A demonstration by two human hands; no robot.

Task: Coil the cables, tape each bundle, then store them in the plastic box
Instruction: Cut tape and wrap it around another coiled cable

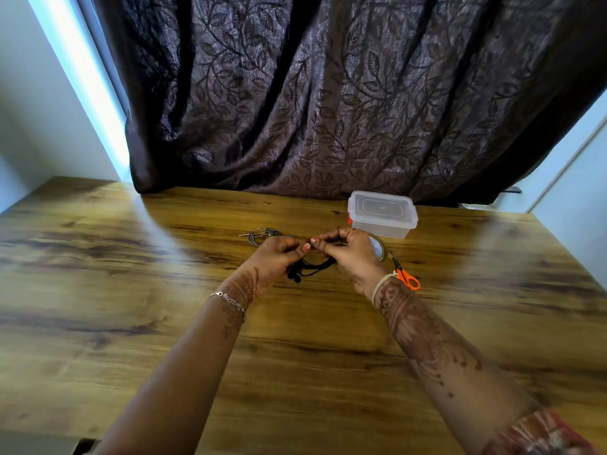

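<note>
A black earphone cable (307,269) hangs in a loose bundle between my two hands above the wooden table (164,323). My left hand (276,261) grips the bundle from the left with curled fingers. From the right, my right hand (348,254) pinches the cable near its top; thumb and fingertips of both hands almost meet. A grey coiled cable (262,236) lies on the table behind my left hand. The clear plastic box (382,213), lid closed, stands at the back right. A tape roll (379,247) sits just behind my right hand, partly hidden.
Orange-handled scissors (405,274) lie on the table right of my right wrist. A dark leaf-patterned curtain (328,93) hangs behind the table's far edge. The table's front edge runs along the bottom left.
</note>
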